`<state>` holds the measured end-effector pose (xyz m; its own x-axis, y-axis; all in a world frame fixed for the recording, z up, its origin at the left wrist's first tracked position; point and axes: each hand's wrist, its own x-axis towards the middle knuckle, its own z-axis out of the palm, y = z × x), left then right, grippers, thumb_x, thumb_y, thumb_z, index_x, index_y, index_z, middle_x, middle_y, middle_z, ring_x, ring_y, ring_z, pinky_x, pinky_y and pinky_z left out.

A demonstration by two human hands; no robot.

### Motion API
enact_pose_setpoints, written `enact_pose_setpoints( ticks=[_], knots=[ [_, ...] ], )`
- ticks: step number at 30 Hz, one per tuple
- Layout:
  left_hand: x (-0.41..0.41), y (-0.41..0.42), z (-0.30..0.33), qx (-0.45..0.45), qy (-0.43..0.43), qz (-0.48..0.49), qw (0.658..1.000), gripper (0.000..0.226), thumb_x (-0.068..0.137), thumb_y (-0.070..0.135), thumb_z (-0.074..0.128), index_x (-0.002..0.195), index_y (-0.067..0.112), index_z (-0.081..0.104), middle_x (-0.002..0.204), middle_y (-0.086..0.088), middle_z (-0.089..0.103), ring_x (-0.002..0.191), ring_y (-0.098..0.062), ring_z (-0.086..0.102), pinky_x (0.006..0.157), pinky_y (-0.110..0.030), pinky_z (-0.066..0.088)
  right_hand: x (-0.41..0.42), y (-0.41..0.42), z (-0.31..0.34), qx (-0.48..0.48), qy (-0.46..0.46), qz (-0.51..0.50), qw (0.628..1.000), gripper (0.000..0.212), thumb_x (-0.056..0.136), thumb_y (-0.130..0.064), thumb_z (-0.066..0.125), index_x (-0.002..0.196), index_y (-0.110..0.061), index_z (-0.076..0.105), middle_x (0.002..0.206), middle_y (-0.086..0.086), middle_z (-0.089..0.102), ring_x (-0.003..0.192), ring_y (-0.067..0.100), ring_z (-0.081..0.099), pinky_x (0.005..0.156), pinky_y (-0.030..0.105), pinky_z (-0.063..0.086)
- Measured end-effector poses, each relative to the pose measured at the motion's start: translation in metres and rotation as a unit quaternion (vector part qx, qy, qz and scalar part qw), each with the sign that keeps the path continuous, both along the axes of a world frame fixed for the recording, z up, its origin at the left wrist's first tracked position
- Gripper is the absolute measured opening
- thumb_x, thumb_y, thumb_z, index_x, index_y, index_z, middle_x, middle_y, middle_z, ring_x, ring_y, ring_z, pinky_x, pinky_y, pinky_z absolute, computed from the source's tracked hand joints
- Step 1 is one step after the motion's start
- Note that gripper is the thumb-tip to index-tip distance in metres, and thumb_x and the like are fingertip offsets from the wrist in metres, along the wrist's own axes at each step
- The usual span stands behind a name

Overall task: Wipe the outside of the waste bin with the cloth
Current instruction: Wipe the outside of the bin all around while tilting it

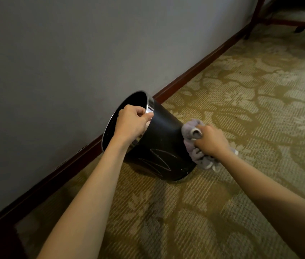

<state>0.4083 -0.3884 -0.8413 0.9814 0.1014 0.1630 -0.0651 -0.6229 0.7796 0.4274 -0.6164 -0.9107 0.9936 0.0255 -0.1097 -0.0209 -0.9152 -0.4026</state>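
Waste bin (159, 139), tilted on carpet (241, 109) beside skirting board (194, 70), is gripped at its chrome rim by left hand (132, 123) fingers curled, while bunched grey cloth (191, 131), clenched in right hand (211, 140), is pressed near bin's base; wiping judged underway, extent unclear.

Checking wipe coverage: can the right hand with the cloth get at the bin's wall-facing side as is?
Probably not: right hand presses cloth on the bin side away from the wall; the bin body blocks it.
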Motion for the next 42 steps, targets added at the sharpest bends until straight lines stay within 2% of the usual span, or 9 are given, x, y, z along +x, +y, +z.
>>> enact_pose_setpoints(
  ticks=[6, 10, 13, 16, 22, 25, 31, 38, 42],
  knots=[
    [0.000, 0.007, -0.004, 0.000, -0.013, -0.021, 1.000, 0.042, 0.087, 0.026, 0.066, 0.062, -0.005, 0.052, 0.051, -0.003, 0.041, 0.048, -0.014, 0.039, 0.049, -0.027, 0.033, 0.000, 0.051, 0.052, 0.110, -0.136, 0.083, 0.981, 0.039, 0.077, -0.024, 0.064, 0.114, -0.033, 0.054, 0.109, 0.003, 0.049, 0.098, 0.031, 0.046, 0.070, 0.041, 0.043],
    [-0.006, 0.021, -0.004, -0.012, -0.014, -0.030, 0.999, 0.039, 0.088, 0.025, 0.064, 0.065, -0.006, 0.056, 0.052, -0.008, 0.047, 0.045, -0.013, 0.040, 0.046, -0.018, 0.033, 0.003, 0.058, 0.049, 0.131, -0.114, 0.072, 0.982, 0.020, 0.078, -0.024, 0.064, 0.092, -0.032, 0.052, 0.098, 0.001, 0.046, 0.094, 0.032, 0.048, 0.067, 0.040, 0.040],
    [-0.011, 0.039, -0.009, -0.031, -0.007, -0.038, 0.999, 0.033, 0.090, 0.027, 0.062, 0.079, -0.004, 0.067, 0.074, -0.024, 0.065, 0.066, -0.034, 0.061, 0.060, -0.030, 0.047, 0.004, 0.039, 0.024, 0.080, -0.065, 0.022, 0.994, 0.034, 0.082, -0.025, 0.061, 0.115, -0.029, 0.054, 0.105, 0.003, 0.049, 0.100, 0.034, 0.051, 0.076, 0.043, 0.046],
    [-0.013, 0.056, -0.012, -0.032, -0.007, -0.030, 0.999, 0.030, 0.090, 0.029, 0.062, 0.082, 0.000, 0.070, 0.079, -0.022, 0.067, 0.074, -0.030, 0.064, 0.067, -0.035, 0.046, 0.002, 0.016, 0.001, 0.033, -0.006, -0.012, 0.999, 0.047, 0.085, -0.029, 0.061, 0.130, -0.027, 0.047, 0.118, 0.010, 0.051, 0.109, 0.040, 0.049, 0.085, 0.049, 0.048],
    [-0.019, 0.078, -0.015, -0.019, 0.009, -0.014, 1.000, 0.012, 0.081, 0.049, 0.065, 0.085, 0.042, 0.074, 0.082, 0.017, 0.074, 0.078, -0.002, 0.068, 0.067, -0.023, 0.049, 0.002, 0.021, -0.006, -0.023, -0.008, -0.011, 1.000, 0.034, 0.087, -0.030, 0.061, 0.119, -0.027, 0.051, 0.120, 0.008, 0.045, 0.110, 0.040, 0.042, 0.070, 0.045, 0.039],
    [-0.029, 0.097, -0.013, -0.049, 0.060, -0.054, 0.996, 0.027, 0.069, 0.059, 0.072, 0.096, 0.054, 0.068, 0.098, 0.022, 0.073, 0.091, 0.001, 0.068, 0.077, -0.025, 0.049, 0.004, 0.026, -0.003, -0.029, -0.009, -0.007, 1.000, 0.030, 0.088, -0.026, 0.057, 0.117, -0.026, 0.051, 0.119, 0.009, 0.045, 0.109, 0.041, 0.041, 0.068, 0.045, 0.038],
    [-0.054, 0.126, -0.036, -0.011, 0.209, -0.126, 0.970, 0.053, 0.068, 0.040, 0.079, 0.117, 0.039, 0.060, 0.104, 0.010, 0.074, 0.099, -0.003, 0.067, 0.092, -0.034, 0.050, 0.014, 0.028, -0.002, -0.044, -0.001, -0.018, 0.999, 0.033, 0.091, -0.022, 0.053, 0.124, -0.023, 0.048, 0.120, 0.011, 0.044, 0.113, 0.042, 0.039, 0.069, 0.046, 0.039],
    [-0.057, 0.129, -0.053, 0.038, 0.107, -0.080, 0.990, 0.020, 0.081, 0.018, 0.075, 0.095, 0.031, 0.068, 0.091, 0.009, 0.073, 0.090, -0.002, 0.066, 0.085, -0.031, 0.049, 0.024, 0.008, -0.016, -0.041, 0.032, -0.056, 0.997, 0.038, 0.092, -0.024, 0.052, 0.130, -0.024, 0.046, 0.126, 0.012, 0.044, 0.117, 0.044, 0.037, 0.078, 0.047, 0.039],
    [-0.047, 0.107, -0.057, 0.033, 0.050, -0.096, 0.994, 0.030, 0.083, 0.007, 0.071, 0.087, 0.036, 0.068, 0.084, 0.016, 0.071, 0.086, 0.000, 0.066, 0.081, -0.022, 0.048, 0.025, -0.012, -0.030, -0.038, 0.053, -0.074, 0.995, 0.035, 0.091, -0.025, 0.053, 0.125, -0.020, 0.048, 0.125, 0.014, 0.045, 0.116, 0.045, 0.039, 0.082, 0.047, 0.041]
  ],
)
